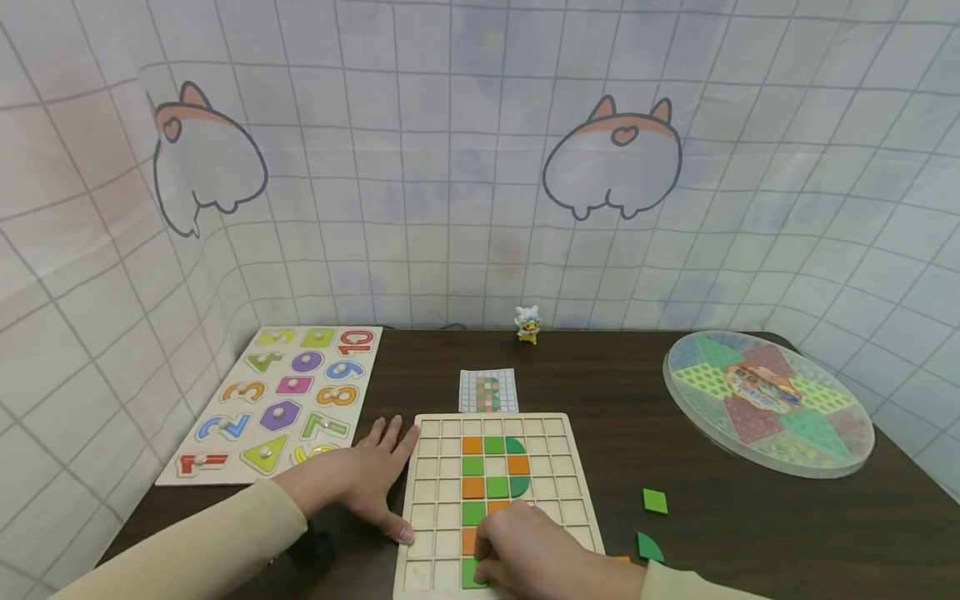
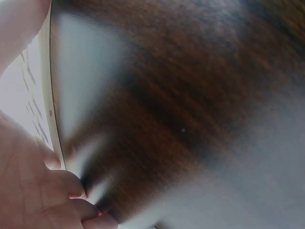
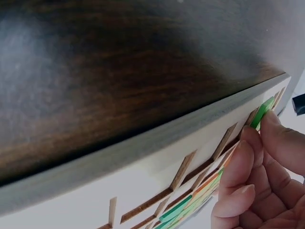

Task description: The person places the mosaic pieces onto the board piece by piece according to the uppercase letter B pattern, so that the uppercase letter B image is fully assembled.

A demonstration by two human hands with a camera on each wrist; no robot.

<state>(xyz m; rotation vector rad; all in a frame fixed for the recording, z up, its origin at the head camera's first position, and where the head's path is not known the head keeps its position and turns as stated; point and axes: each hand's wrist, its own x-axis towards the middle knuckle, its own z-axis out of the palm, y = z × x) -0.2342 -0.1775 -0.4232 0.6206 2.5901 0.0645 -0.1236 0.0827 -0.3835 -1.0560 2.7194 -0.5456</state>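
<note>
A pale wooden grid board (image 1: 435, 492) lies on the dark table, with square and quarter-round tiles in green and orange set in its cells. My left hand (image 1: 375, 475) rests along the board's left edge, fingers spread and thumb on the rim. In the near part of the board, my right hand (image 1: 528, 546) is curled low over the grid. Its thumb and index finger pinch a green square tile (image 3: 262, 113) at a cell in the front row. The hand covers some cells to the right of the tile column.
Behind the board lies a small printed pattern card (image 1: 488, 392). Loose to the right are a green square tile (image 1: 655, 502) and a dark green quarter-round tile (image 1: 649, 547). A number puzzle (image 1: 285, 400) sits left, a round game board (image 1: 768, 404) right, a figurine (image 1: 528, 325) at the back.
</note>
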